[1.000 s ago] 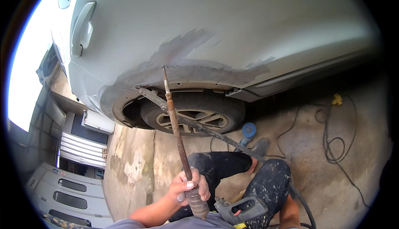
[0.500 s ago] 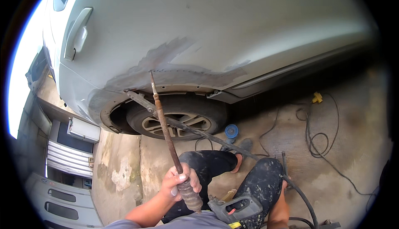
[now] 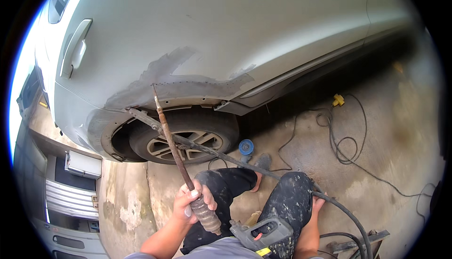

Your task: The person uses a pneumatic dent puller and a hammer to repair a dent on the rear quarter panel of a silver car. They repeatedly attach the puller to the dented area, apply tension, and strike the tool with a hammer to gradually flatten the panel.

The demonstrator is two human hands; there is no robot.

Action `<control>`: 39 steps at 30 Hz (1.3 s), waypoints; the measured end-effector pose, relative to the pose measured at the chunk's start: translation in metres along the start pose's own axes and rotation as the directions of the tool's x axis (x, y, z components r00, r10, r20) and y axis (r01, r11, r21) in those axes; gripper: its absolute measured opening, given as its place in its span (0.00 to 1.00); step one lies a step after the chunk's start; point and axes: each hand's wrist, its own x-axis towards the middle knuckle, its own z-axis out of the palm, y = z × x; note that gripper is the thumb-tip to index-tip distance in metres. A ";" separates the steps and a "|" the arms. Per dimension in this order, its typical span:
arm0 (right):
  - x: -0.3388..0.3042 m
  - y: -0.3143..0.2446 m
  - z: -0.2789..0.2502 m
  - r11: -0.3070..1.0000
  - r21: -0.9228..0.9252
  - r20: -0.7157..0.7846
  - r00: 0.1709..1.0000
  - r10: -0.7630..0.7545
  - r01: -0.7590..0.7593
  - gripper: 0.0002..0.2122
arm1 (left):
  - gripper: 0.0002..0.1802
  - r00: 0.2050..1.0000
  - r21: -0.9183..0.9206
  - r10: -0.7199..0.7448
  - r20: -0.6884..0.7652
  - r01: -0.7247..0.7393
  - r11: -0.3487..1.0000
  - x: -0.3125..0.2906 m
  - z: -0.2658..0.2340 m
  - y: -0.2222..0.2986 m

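Note:
My left hand (image 3: 192, 202) is wrapped round a long rusty slide-hammer-like rod (image 3: 175, 151), just above its ribbed grip (image 3: 205, 217). The rod's thin tip reaches the left end of a row of dark dots on the grey bare patch (image 3: 165, 71) of the car panel (image 3: 226, 23). My right hand (image 3: 318, 204) is low beside my right knee, next to a thick black cable (image 3: 346, 214). Its fingers are mostly hidden. Across my lap lies a dark grey power tool (image 3: 268, 233) with a looped handle and red trigger.
A metal clamp bar (image 3: 143, 118) sits at the wheel arch, its black cable crossing the wheel (image 3: 186, 139). A blue disc tool (image 3: 246, 147) lies by my shoe (image 3: 263, 161). A yellow plug (image 3: 338, 100) and coiled cord (image 3: 348, 153) lie on the right. A metal frame (image 3: 362, 242) stands lower right.
The whole view has shifted, so car and floor appear farther left. The rod's tip stays at the left end of the dots. A short dark rod above my right hand no longer shows.

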 end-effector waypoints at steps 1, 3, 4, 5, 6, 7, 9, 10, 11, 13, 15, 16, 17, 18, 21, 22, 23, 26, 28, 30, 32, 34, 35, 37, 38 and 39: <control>-0.011 -0.002 0.009 0.993 -0.079 0.023 0.996 0.086 -0.084 0.09 | 0.12 0.999 -0.008 0.008 -0.034 -0.009 1.000 -0.008 -0.007 -0.003; -0.002 -0.007 0.024 0.999 -0.046 -0.097 0.995 -0.028 0.024 0.09 | 0.11 1.000 -0.013 0.003 -0.028 -0.003 1.000 -0.003 -0.006 -0.004; 0.013 -0.009 0.028 0.995 -0.012 -0.145 0.985 -0.096 0.095 0.09 | 0.11 1.000 -0.011 -0.002 -0.002 0.002 1.000 0.004 -0.002 -0.004; 0.055 -0.024 0.025 0.952 -0.011 -0.050 0.951 -0.305 0.305 0.09 | 0.11 0.993 0.002 -0.017 0.116 0.017 1.000 0.034 0.017 0.002; 0.042 -0.017 0.029 0.958 -0.098 -0.224 0.932 -0.285 0.269 0.12 | 0.10 0.997 -0.006 -0.003 0.073 0.003 1.000 0.023 0.009 -0.003; 0.012 -0.005 0.037 0.893 -0.358 -0.357 0.844 -0.401 0.273 0.12 | 0.10 1.000 -0.026 0.010 -0.019 -0.011 1.000 -0.001 -0.005 -0.007; -0.011 -0.007 0.042 0.719 -0.641 -0.366 0.717 -0.593 0.268 0.14 | 0.10 0.997 -0.027 0.022 -0.077 -0.024 0.999 -0.016 -0.016 -0.010; 0.016 -0.026 0.021 0.680 -0.653 -0.319 0.693 -0.647 0.334 0.16 | 0.11 1.000 -0.008 0.019 -0.002 -0.019 1.000 0.005 -0.004 -0.006; 0.033 -0.041 0.014 0.624 -0.683 -0.261 0.670 -0.695 0.380 0.17 | 0.11 0.999 0.002 0.023 0.044 -0.023 1.000 0.017 0.003 -0.004; 0.029 -0.057 0.008 0.564 -0.747 -0.229 0.661 -0.714 0.351 0.16 | 0.13 0.999 0.019 0.037 0.009 -0.037 0.999 0.012 0.002 -0.006; 0.023 -0.068 0.000 0.453 -0.837 -0.183 0.624 -0.760 0.307 0.12 | 0.13 0.999 0.017 0.050 -0.023 -0.049 0.999 0.003 0.002 -0.004; 0.010 -0.072 -0.008 0.460 -0.876 -0.249 0.679 -0.690 0.146 0.11 | 0.13 0.997 0.015 0.047 -0.057 -0.046 0.999 -0.005 -0.003 -0.007; -0.007 -0.076 -0.010 0.444 -0.896 -0.326 0.722 -0.610 -0.029 0.11 | 0.13 0.994 0.031 0.052 -0.101 -0.049 0.998 -0.018 -0.011 -0.010; -0.020 -0.081 -0.013 0.423 -0.887 -0.410 0.738 -0.536 -0.185 0.10 | 0.12 0.991 0.016 0.054 -0.126 -0.052 0.999 -0.025 -0.015 -0.012; 0.008 -0.145 -0.056 -0.062 -0.940 -0.200 0.686 -0.700 -0.337 0.10 | 0.11 0.997 -0.073 0.032 0.068 -0.027 0.997 0.033 -0.002 -0.016; -0.001 -0.143 -0.065 -0.332 -0.856 -0.076 0.731 -0.678 -0.397 0.09 | 0.11 0.997 -0.062 0.042 0.057 -0.039 0.997 0.027 -0.003 -0.015; -0.016 -0.135 -0.077 -0.418 -0.830 -0.024 0.773 -0.634 -0.369 0.13 | 0.11 0.997 -0.053 0.051 0.061 -0.047 0.997 0.025 -0.004 -0.013; -0.050 -0.128 -0.106 -0.855 -0.510 0.175 0.961 -0.215 -0.098 0.24 | 0.12 0.994 -0.044 0.084 0.068 -0.081 0.996 0.021 -0.008 -0.006; -0.068 -0.111 -0.094 -0.955 -0.297 -0.141 0.989 0.035 -0.009 0.25 | 0.12 0.991 -0.029 0.097 0.088 -0.095 0.995 0.020 -0.012 -0.004; -0.107 -0.089 -0.082 -0.982 -0.082 -0.534 0.824 0.189 0.172 0.26 | 0.12 0.994 -0.027 0.103 0.035 -0.103 0.994 0.007 -0.029 -0.003; -0.136 -0.095 -0.126 -0.299 -0.780 -0.581 0.813 0.021 -0.550 0.15 | 0.12 0.991 -0.037 0.124 0.056 -0.122 0.992 0.008 -0.032 0.003; -0.160 -0.172 -0.211 0.182 -0.630 -0.754 0.651 0.090 -0.755 0.06 | 0.13 0.995 -0.110 0.088 -0.042 -0.092 0.990 -0.007 -0.077 -0.025; -0.161 -0.148 -0.185 0.281 -0.657 -0.693 0.707 0.139 -0.699 0.05 | 0.13 0.988 -0.085 0.125 0.087 -0.118 0.989 0.017 -0.049 -0.017; -0.215 -0.125 -0.118 0.342 -0.657 -0.651 0.735 0.191 -0.672 0.02 | 0.13 0.968 -0.047 0.158 0.197 -0.152 0.987 0.040 -0.052 -0.012; -0.241 -0.123 -0.103 0.346 -0.718 -0.606 0.787 0.117 -0.604 0.01 | 0.14 0.968 -0.035 0.154 0.197 -0.150 0.988 0.041 -0.049 -0.012; -0.265 -0.121 -0.086 0.333 -0.777 -0.554 0.831 0.043 -0.535 0.02 | 0.14 0.968 -0.034 0.158 0.194 -0.155 0.987 0.041 -0.048 -0.012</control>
